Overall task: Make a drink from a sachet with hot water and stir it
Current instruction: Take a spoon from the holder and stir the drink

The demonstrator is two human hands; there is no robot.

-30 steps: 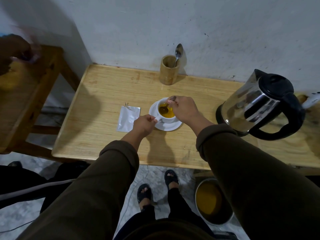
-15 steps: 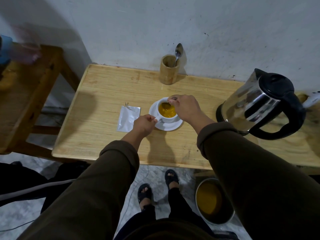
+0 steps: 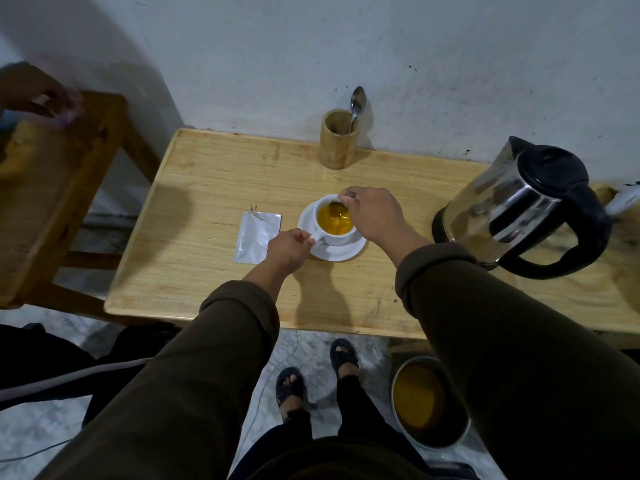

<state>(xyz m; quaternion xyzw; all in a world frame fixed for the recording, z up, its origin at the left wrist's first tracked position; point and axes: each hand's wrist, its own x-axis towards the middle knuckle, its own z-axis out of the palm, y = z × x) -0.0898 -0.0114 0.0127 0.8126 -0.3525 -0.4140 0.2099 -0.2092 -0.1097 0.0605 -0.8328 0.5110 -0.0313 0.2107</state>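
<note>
A white cup (image 3: 333, 237) full of orange drink stands on a white saucer (image 3: 341, 251) in the middle of the wooden table (image 3: 207, 278). My left hand (image 3: 288, 247) pinches the cup's handle. My right hand (image 3: 372, 213) is over the cup's right rim, holding a spoon (image 3: 335, 206) whose bowl dips into the liquid at the far side. A torn silver sachet (image 3: 255, 237) lies flat just left of the saucer. The steel kettle (image 3: 519, 206) with a black lid and handle sits at the right.
A bamboo holder (image 3: 337, 140) with a second spoon (image 3: 356, 105) stands by the wall. A wooden stool (image 3: 52, 188) is at the left, with another person's hand (image 3: 38, 88) above it. A metal pot (image 3: 427, 400) of orange liquid sits on the floor beside my feet.
My right hand has shifted slightly as the spoon circles in the cup. The left hand stays on the handle. The other person's hand at the far left has moved.
</note>
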